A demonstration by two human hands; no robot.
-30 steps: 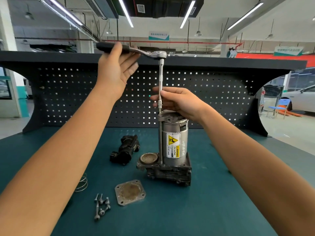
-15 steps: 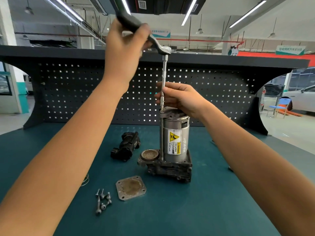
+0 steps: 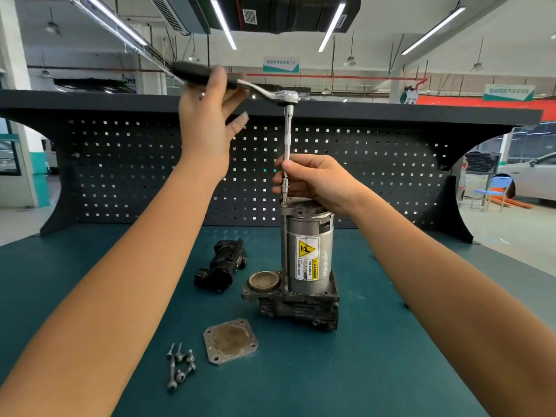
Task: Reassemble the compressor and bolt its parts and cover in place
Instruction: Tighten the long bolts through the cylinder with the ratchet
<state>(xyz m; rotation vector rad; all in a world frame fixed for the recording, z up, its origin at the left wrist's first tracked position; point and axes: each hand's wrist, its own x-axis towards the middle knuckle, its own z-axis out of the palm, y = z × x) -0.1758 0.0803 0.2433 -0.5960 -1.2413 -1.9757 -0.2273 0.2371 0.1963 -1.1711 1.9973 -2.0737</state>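
Teal matting covers the desk (image 3: 376, 356), smooth and flat, backed by a dark metal panel (image 3: 376, 164) punched with rows of small square holes.

The compressor (image 3: 310, 260) stands upright near the middle of the desk. It is a dull grey metal cylinder with a yellow warning label, set on a ribbed cast base (image 3: 301, 305) with a shallow round cup (image 3: 264, 279) beside the cylinder.

A polished steel bar (image 3: 288, 133) rises straight from the cylinder's top rim to the head of a wrench (image 3: 270, 93) with a black handle. The left hand (image 3: 207, 115) meets that handle with fingers spread and nearly straight. The handle lies in the crook of the thumb, which hides part of the grip. The right hand (image 3: 316, 182) curls round the bar's lower end and rests on the cylinder top. It covers the joint there, so the bolt head below is hard to make out.

Left of the base, apart from it, lies a black, knobbly part (image 3: 222, 266). Nearer the person lies a square cover plate (image 3: 231, 341) with rounded corners, corner holes and a stained round centre. Just left of it is a loose cluster of small bolts (image 3: 180, 365).

Both forearms run off the lower corners. Bare mat lies right of the compressor and along the near edge.
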